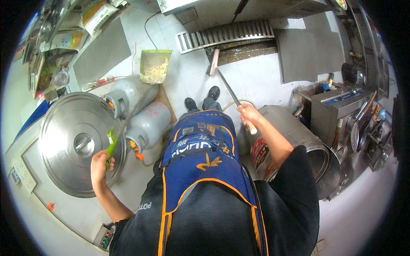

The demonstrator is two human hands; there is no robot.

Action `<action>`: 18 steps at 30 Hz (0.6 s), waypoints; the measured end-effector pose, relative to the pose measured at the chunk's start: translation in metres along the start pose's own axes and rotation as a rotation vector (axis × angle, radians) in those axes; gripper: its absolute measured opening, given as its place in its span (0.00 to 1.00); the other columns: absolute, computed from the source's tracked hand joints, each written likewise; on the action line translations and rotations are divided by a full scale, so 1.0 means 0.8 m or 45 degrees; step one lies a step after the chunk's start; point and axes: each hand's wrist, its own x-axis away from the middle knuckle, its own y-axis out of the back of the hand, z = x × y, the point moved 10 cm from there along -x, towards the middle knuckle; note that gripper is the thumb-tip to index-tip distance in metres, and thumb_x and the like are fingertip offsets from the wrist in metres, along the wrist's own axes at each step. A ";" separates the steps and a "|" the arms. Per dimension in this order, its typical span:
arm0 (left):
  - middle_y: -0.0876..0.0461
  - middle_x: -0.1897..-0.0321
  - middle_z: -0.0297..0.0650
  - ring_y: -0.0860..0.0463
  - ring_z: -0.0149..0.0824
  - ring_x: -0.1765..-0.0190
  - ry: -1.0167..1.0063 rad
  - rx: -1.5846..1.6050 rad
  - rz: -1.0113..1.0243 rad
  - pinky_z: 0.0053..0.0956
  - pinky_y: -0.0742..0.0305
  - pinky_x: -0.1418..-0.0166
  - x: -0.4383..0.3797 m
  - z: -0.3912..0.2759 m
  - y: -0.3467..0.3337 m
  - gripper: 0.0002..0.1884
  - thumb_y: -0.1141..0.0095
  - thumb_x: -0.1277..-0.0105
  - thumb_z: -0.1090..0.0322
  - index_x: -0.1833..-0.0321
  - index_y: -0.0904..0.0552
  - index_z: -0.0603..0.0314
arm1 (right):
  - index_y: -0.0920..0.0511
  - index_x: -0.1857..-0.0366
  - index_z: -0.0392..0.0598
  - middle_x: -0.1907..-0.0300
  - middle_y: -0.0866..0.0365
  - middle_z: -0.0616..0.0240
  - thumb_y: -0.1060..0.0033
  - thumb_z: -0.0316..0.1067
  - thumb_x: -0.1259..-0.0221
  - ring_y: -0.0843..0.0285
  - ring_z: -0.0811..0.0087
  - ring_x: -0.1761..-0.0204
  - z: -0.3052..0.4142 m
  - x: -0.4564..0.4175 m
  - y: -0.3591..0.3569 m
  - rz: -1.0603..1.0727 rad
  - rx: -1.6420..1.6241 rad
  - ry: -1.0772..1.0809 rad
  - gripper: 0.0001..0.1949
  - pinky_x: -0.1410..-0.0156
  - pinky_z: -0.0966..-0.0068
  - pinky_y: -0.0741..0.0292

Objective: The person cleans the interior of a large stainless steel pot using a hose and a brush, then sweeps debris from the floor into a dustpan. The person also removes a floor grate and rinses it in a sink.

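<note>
My left hand [101, 162] grips the green top of a long dustpan handle [110, 145]. At its far end the green dustpan [144, 60] rests on the floor with pale, crumbly debris [156, 69] inside. In my right hand [248, 114] is the dark pole [228, 86] of a long-handled floor brush, its pale end sticking out below my fist. The brush head [215, 62], pinkish on top with a dark underside, is beside an open floor drain channel [243, 52]. A slatted metal grate [227, 36] lies along the channel's far side.
Two grey gas cylinders [149, 120] lie left of my legs, near a large round metal lid [61, 137]. To my right are a big metal drum [278, 124] and a steel counter unit [333, 105] with hanging utensils. Bags [99, 17] sit on the upper-left shelving.
</note>
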 end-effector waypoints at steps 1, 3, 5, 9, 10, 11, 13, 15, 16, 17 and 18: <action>0.18 0.73 0.39 0.23 0.27 0.76 0.013 0.015 0.001 0.21 0.27 0.72 -0.004 0.007 0.000 0.18 0.50 0.33 0.68 0.46 0.17 0.73 | 0.24 0.57 0.42 0.79 0.28 0.66 0.47 0.42 0.28 0.31 0.72 0.84 0.003 0.011 -0.010 0.014 0.089 0.008 0.12 0.78 0.70 0.28; 0.18 0.73 0.39 0.23 0.26 0.76 0.026 0.034 0.015 0.21 0.27 0.72 -0.011 0.014 -0.001 0.19 0.50 0.34 0.68 0.45 0.18 0.74 | 0.24 0.56 0.41 0.79 0.27 0.65 0.45 0.42 0.28 0.30 0.72 0.84 0.016 0.020 -0.037 0.061 0.100 0.069 0.13 0.80 0.71 0.29; 0.18 0.73 0.39 0.23 0.26 0.76 0.030 0.019 0.051 0.21 0.27 0.72 -0.016 0.011 -0.006 0.19 0.50 0.34 0.68 0.45 0.18 0.75 | 0.23 0.55 0.40 0.80 0.27 0.66 0.44 0.41 0.28 0.31 0.73 0.84 -0.006 -0.024 -0.079 0.279 -0.231 0.112 0.13 0.80 0.72 0.31; 0.18 0.73 0.40 0.24 0.26 0.76 0.042 0.055 0.033 0.21 0.28 0.73 -0.007 0.015 0.002 0.20 0.50 0.34 0.67 0.44 0.18 0.76 | 0.26 0.57 0.40 0.80 0.28 0.65 0.48 0.37 0.27 0.30 0.71 0.84 0.007 -0.053 -0.094 0.170 -0.302 -0.006 0.10 0.81 0.69 0.31; 0.17 0.73 0.40 0.24 0.27 0.77 0.043 0.060 0.022 0.21 0.28 0.73 0.001 0.011 0.003 0.20 0.50 0.34 0.67 0.44 0.19 0.76 | 0.27 0.58 0.40 0.80 0.28 0.63 0.51 0.35 0.26 0.30 0.69 0.84 0.006 -0.051 -0.092 0.141 -0.186 0.008 0.09 0.81 0.68 0.30; 0.17 0.73 0.40 0.24 0.27 0.77 0.044 0.065 0.011 0.21 0.28 0.73 0.008 0.007 0.005 0.20 0.50 0.34 0.67 0.44 0.19 0.76 | 0.28 0.59 0.40 0.80 0.28 0.62 0.54 0.33 0.26 0.29 0.68 0.84 0.004 -0.048 -0.089 0.112 -0.071 0.022 0.07 0.82 0.66 0.30; 0.17 0.73 0.41 0.24 0.27 0.77 0.038 0.101 -0.010 0.21 0.28 0.74 0.025 0.009 0.012 0.20 0.50 0.34 0.67 0.44 0.19 0.77 | 0.28 0.63 0.42 0.79 0.25 0.60 0.55 0.32 0.26 0.23 0.64 0.83 0.037 -0.002 -0.093 0.077 0.149 0.111 0.07 0.81 0.62 0.26; 0.17 0.73 0.41 0.24 0.27 0.78 0.017 0.129 -0.016 0.21 0.29 0.74 0.036 0.007 0.025 0.20 0.50 0.33 0.67 0.44 0.19 0.77 | 0.27 0.67 0.42 0.81 0.25 0.60 0.53 0.35 0.27 0.23 0.65 0.83 0.059 -0.012 -0.096 0.137 0.414 0.427 0.10 0.81 0.64 0.26; 0.17 0.73 0.41 0.24 0.27 0.78 0.004 0.151 -0.020 0.21 0.29 0.74 0.041 0.011 0.032 0.20 0.50 0.33 0.67 0.44 0.19 0.77 | 0.27 0.68 0.43 0.82 0.26 0.61 0.53 0.36 0.27 0.24 0.66 0.84 0.076 -0.007 -0.101 0.179 0.460 0.493 0.11 0.80 0.65 0.26; 0.17 0.73 0.42 0.24 0.28 0.78 -0.009 0.174 -0.026 0.21 0.29 0.74 0.046 0.013 0.037 0.20 0.50 0.32 0.67 0.44 0.19 0.77 | 0.27 0.68 0.43 0.83 0.27 0.63 0.52 0.38 0.27 0.27 0.68 0.85 0.088 -0.021 -0.104 0.249 0.344 0.376 0.11 0.80 0.66 0.27; 0.17 0.73 0.42 0.24 0.27 0.78 -0.027 0.194 -0.049 0.20 0.30 0.74 0.057 0.012 0.042 0.20 0.50 0.31 0.66 0.43 0.19 0.76 | 0.27 0.67 0.44 0.85 0.29 0.65 0.52 0.40 0.27 0.29 0.69 0.86 0.098 -0.028 -0.114 0.326 0.232 0.245 0.12 0.81 0.67 0.29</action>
